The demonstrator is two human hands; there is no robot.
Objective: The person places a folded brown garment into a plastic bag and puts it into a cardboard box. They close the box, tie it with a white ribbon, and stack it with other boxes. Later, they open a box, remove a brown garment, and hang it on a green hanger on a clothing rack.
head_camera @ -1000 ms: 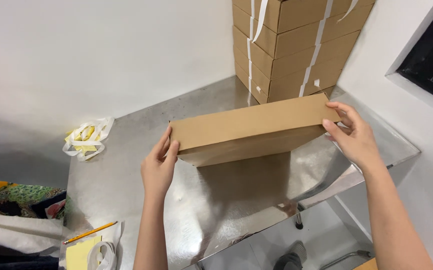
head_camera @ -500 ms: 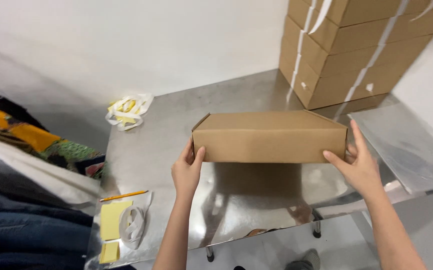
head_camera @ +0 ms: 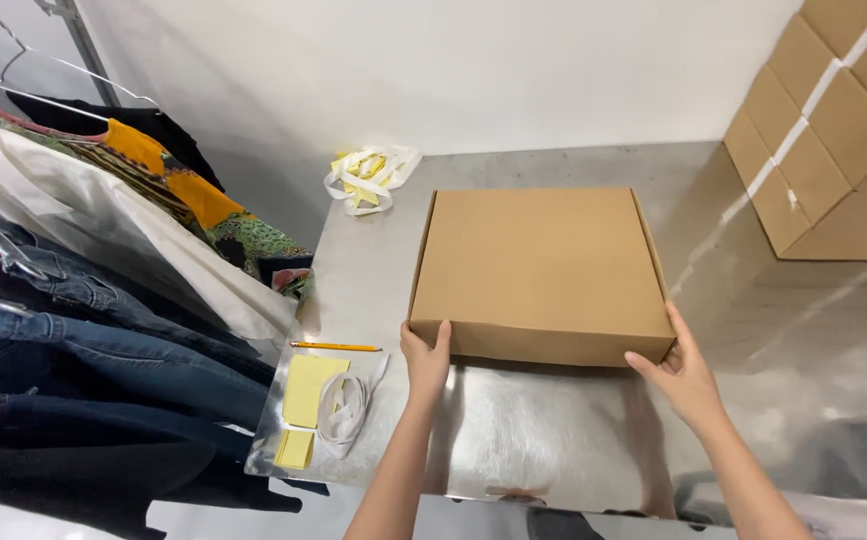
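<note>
Lying flat on the brushed-steel bench (head_camera: 553,440), a closed, square, matte cardboard box (head_camera: 541,265). Left hand (head_camera: 425,358) grips its near-left corner; right hand (head_camera: 683,375) its near-right corner. Left of box: pencil (head_camera: 335,347), yellow notes (head_camera: 313,388).

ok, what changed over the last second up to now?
The cardboard box, held up on edge above the steel table, has been tipped down and laid flat on it. Left hand and right hand still grip its near corners. The stacked cartons and yellow notes stayed put.
</note>
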